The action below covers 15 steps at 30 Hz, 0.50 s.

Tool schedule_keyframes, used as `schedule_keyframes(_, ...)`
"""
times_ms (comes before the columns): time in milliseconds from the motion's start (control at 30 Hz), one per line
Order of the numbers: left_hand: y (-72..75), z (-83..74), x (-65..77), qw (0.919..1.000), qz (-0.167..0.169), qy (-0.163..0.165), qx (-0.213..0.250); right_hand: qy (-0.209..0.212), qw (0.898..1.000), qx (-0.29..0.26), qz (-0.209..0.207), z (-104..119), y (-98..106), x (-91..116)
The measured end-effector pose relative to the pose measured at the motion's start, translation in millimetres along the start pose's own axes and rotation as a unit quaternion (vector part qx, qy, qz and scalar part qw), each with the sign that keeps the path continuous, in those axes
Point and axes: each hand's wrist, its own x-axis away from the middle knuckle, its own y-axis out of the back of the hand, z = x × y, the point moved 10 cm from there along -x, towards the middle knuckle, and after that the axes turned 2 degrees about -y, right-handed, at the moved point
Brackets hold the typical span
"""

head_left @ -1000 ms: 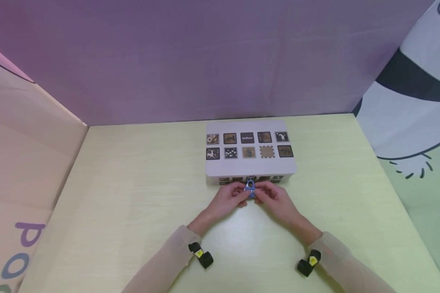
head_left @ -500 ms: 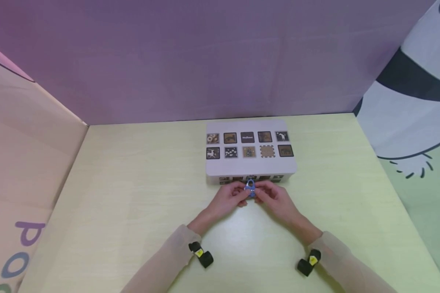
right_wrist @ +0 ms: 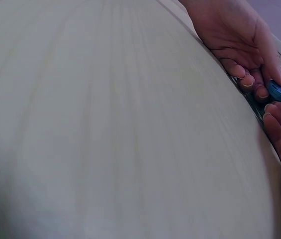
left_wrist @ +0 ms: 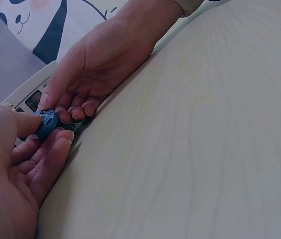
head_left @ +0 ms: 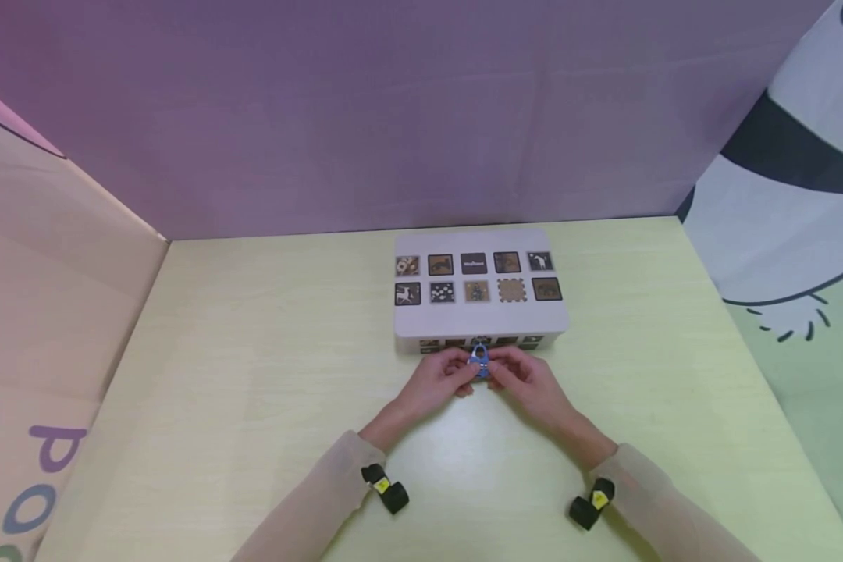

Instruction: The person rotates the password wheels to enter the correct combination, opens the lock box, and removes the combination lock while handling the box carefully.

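Behind the blue padlock (head_left: 479,363) stands a pale box (head_left: 481,317).

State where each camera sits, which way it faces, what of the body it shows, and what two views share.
Head: on the head, facing forward and down at table, box and lock; left hand, right hand and sleeves show.
Left wrist: on that wrist, facing table and lock; both hands show, left one nearer.
Right wrist: on that wrist, facing mostly table; both hands show at the picture's right.
Shared: both wrist views show the lock between the hands.
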Motion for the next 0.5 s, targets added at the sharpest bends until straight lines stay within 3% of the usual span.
schedule_keyframes(500,-0.3,-0.1,0.4,1.0000,0.000,-0.001,0.000,0.001,1.000,-0.003,0.000,-2.9,0.3,-0.4)
